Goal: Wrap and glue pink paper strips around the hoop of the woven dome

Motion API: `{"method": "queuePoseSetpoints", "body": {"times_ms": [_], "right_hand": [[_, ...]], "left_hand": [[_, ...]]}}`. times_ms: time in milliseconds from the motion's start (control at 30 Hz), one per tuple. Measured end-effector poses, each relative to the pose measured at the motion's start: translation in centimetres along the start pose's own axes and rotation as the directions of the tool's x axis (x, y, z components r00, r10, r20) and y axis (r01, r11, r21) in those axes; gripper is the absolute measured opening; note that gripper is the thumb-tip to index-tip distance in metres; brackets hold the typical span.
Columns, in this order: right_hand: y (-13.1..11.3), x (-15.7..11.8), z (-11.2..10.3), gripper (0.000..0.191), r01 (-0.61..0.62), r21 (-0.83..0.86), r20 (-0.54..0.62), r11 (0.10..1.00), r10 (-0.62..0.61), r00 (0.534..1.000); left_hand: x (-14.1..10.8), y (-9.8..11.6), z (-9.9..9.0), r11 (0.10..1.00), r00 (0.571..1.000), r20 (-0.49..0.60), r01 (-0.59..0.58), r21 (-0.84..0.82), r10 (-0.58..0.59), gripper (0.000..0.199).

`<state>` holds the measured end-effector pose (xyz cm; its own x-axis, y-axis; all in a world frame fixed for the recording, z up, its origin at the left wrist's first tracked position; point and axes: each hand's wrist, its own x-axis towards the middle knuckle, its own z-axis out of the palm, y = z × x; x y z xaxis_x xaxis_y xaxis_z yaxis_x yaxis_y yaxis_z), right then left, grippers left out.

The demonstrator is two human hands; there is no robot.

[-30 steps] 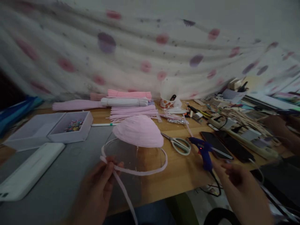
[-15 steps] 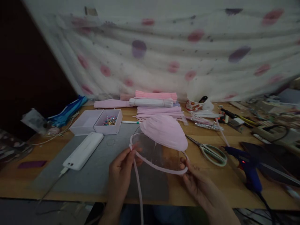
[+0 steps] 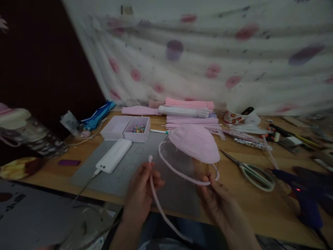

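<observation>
My left hand [image 3: 140, 191] is closed on a loose pale-pink pipe cleaner [image 3: 161, 209]. Its tip curls over above my fingers, and its long end hangs down toward my lap. My right hand [image 3: 220, 199] pinches the lower right rim of a shell-shaped piece [image 3: 194, 143], held above the table. Pale-pink ribbed stems cover the piece's upper half, and a pink fuzzy rim [image 3: 177, 171] curves below it around an open gap. The loose pipe cleaner and the rim are apart.
A grey mat [image 3: 106, 185] bears a white power bank [image 3: 114, 156]. Behind it stands a white box [image 3: 137, 136] with small beads. Scissors [image 3: 256, 176] and a blue glue gun [image 3: 299, 189] lie to the right. Bundled pipe cleaners [image 3: 191, 119] lie at the back; a bottle [image 3: 28, 128] stands left.
My left hand has come away from the rim's left side, bringing the loose pipe cleaner with it. My right hand still pinches the rim. The view has turned left.
</observation>
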<state>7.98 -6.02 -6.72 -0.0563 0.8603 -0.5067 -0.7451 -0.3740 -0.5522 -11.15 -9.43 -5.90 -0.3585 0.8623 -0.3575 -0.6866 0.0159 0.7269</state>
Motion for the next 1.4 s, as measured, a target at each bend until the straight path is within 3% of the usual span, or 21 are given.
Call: {"method": "queuePoseSetpoints", "body": {"times_ms": [200,300,433,600,800,933,1167,1400], "right_hand": [[0.6,0.4,0.1,0.042,0.001,0.07,-0.053,0.998,0.002,0.999],[0.9,0.4,0.2,0.05,0.008,0.07,-0.098,0.998,-0.001,0.995],[1.0,0.3,0.5,0.053,0.023,0.065,-0.132,0.998,-0.015,0.991],[1.1,0.6,0.3,0.053,0.003,0.028,-0.149,1.0,0.001,0.989],[2.1,0.9,0.0,0.048,0.05,0.046,-0.127,0.998,-0.044,0.991],[2.8,0.5,0.2,0.045,0.029,0.006,-0.11,1.0,-0.028,0.994],[3.3,0.4,0.1,0.042,0.06,-0.073,-0.062,0.996,-0.064,0.996],[3.5,0.8,-0.5,0.035,0.069,-0.077,-0.073,0.995,-0.075,0.994]], "left_hand": [[0.3,-2.5,-0.4,0.998,1.0,0.004,-0.023,0.064,0.023,0.056],[-0.2,-2.2,-0.2,0.991,0.997,0.074,-0.045,0.125,0.035,0.052],[-0.3,-1.2,0.4,0.944,0.967,0.19,-0.217,0.248,0.173,0.041],[0.0,-0.3,0.6,0.782,0.922,0.213,-0.388,0.488,0.325,0.034],[0.2,-0.2,1.0,0.466,0.834,0.268,-0.504,0.728,0.483,0.024],[0.4,0.2,1.7,0.312,0.842,0.317,-0.472,0.824,0.438,0.009],[0.9,1.3,3.6,0.101,0.85,0.329,-0.402,0.91,0.412,0.009],[0.6,2.0,4.2,0.019,0.872,0.317,-0.349,0.937,0.373,0.017]]}}
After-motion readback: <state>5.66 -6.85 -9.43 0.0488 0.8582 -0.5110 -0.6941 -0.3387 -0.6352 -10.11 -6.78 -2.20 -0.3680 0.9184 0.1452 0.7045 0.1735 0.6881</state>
